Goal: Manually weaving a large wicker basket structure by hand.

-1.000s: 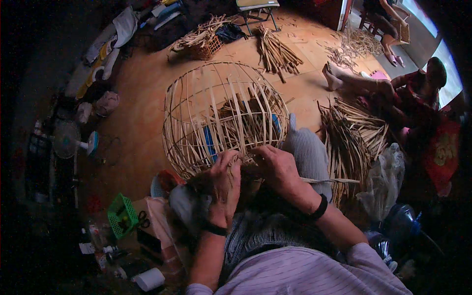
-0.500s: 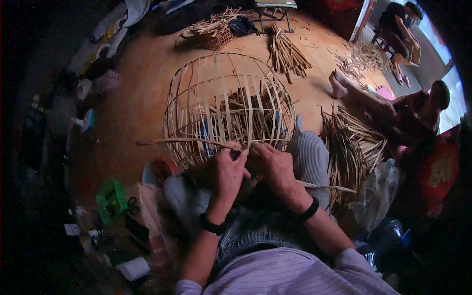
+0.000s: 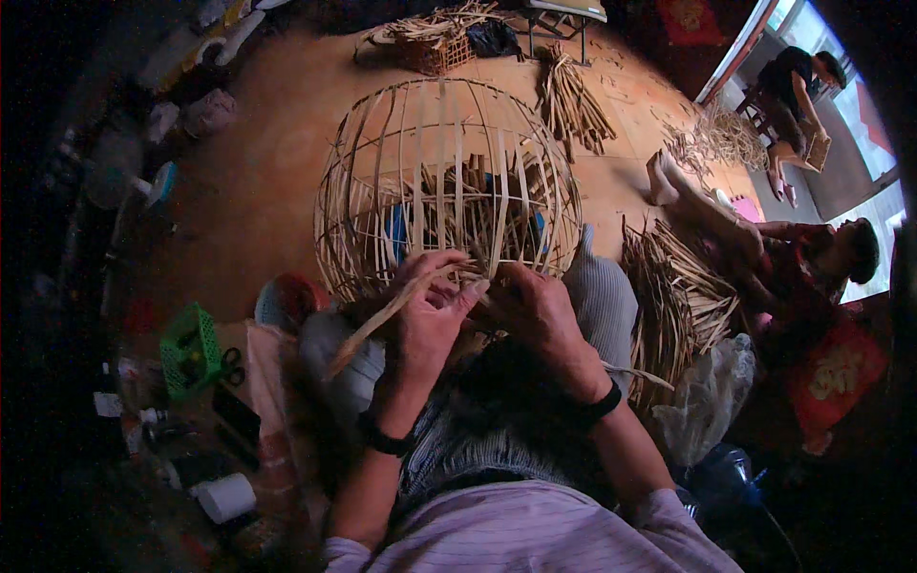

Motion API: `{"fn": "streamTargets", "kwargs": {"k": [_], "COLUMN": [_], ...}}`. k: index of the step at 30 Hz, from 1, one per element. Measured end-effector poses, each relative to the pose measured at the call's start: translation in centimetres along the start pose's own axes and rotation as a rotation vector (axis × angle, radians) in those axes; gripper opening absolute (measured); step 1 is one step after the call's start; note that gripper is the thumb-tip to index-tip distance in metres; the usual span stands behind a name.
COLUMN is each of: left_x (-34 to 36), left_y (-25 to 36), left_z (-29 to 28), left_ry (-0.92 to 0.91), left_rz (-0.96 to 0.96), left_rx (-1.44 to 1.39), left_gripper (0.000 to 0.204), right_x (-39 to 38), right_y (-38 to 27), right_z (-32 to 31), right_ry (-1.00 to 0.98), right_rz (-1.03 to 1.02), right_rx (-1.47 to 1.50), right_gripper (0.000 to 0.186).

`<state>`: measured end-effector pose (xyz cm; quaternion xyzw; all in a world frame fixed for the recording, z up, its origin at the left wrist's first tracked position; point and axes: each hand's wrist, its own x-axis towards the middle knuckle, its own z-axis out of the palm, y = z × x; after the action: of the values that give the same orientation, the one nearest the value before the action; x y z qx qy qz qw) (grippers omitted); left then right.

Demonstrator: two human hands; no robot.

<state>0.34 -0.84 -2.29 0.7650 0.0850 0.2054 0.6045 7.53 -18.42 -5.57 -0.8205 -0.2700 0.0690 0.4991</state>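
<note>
A large, rounded openwork basket frame [image 3: 437, 126] of thin pale strips stands in front of my knees. Both my hands are at its near edge. My left hand [image 3: 426, 310] is closed on a long flat strip [image 3: 377, 323], thumb and fingers pinching it against the edge; its loose end droops over the hand to the lower left. My right hand [image 3: 546, 313] is closed at the same edge, fingers curled around the basket's strips, fingertips partly hidden. Another strip end [image 3: 642, 375] sticks out past my right wrist. Cut sticks [image 3: 468, 191] show through the frame.
A heap of strips [image 3: 683, 296] lies right of my knee, beside a clear plastic bag [image 3: 707, 401]. A stick bundle [image 3: 573, 100] and a full crate [image 3: 435, 55] lie farther off. Left are a green basket [image 3: 188, 351] and scissors [image 3: 232, 366]. Two people [image 3: 807, 253] sit at right.
The strip that stretched out level to the left now bends down over my left hand. My left hand has turned and its fingers have lifted. The view has shifted slightly.
</note>
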Motion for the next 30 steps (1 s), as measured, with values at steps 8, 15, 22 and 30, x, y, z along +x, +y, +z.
{"fn": "streamTargets", "kwargs": {"k": [8,15,22,30], "left_x": [1.2,1.4,2.6,-4.4], "left_y": [0.9,-0.5,-4.7,-7.5], "left_z": [-0.3,-1.1,-12.4,-19.5], "left_ry": [-0.038,-0.031,0.037,0.258], "left_rz": [0.161,0.057,0.041,-0.163], "left_rx": [0.508,0.222,-0.292,0.118], "left_gripper": [0.022,0.032,0.049,0.042], "right_x": [-1.1,-2.4,-9.0,-1.9], "right_y": [-0.2,3.0,4.7,0.3], "right_z": [0.0,-3.4,-4.1,-6.3], "right_ry": [0.066,0.21,0.157,0.235], "right_rz": [0.076,0.395,0.599,0.021], "right_rx": [-0.078,0.516,0.899,-0.409], "right_gripper": [0.029,0.019,0.016,0.028]}}
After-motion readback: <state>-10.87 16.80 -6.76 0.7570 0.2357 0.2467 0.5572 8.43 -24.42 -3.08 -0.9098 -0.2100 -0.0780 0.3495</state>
